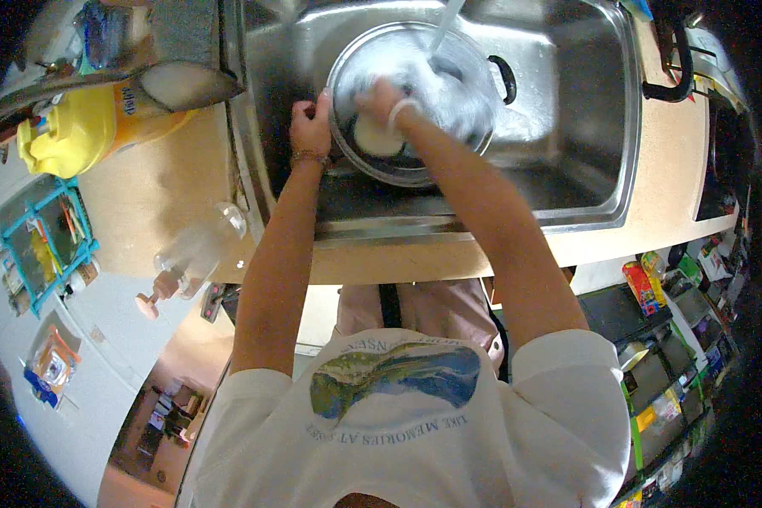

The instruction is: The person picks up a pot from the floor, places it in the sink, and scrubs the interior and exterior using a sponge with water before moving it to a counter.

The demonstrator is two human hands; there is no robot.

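A round metal pot point(413, 180) with a black side handle point(508, 79) sits in the stainless steel sink point(587, 120). My left hand point(312, 130) grips its left edge, thumb against the rim. Inside the pot, my right hand point(381, 105) is blurred by motion. Below its palm shows a pale rounded patch point(378, 137); I cannot tell whether the hand holds it. A stream of water point(446, 28) falls into the pot, where the surface looks bright and smeared.
Left of the sink lie a yellow-capped bottle point(79, 133), a clear pump bottle point(193, 257) and a dark-rimmed pan point(187, 86). A turquoise rack point(51, 241) is farther left. A black curved handle point(676, 70) stands at the right counter, above shelves of packages point(641, 289).
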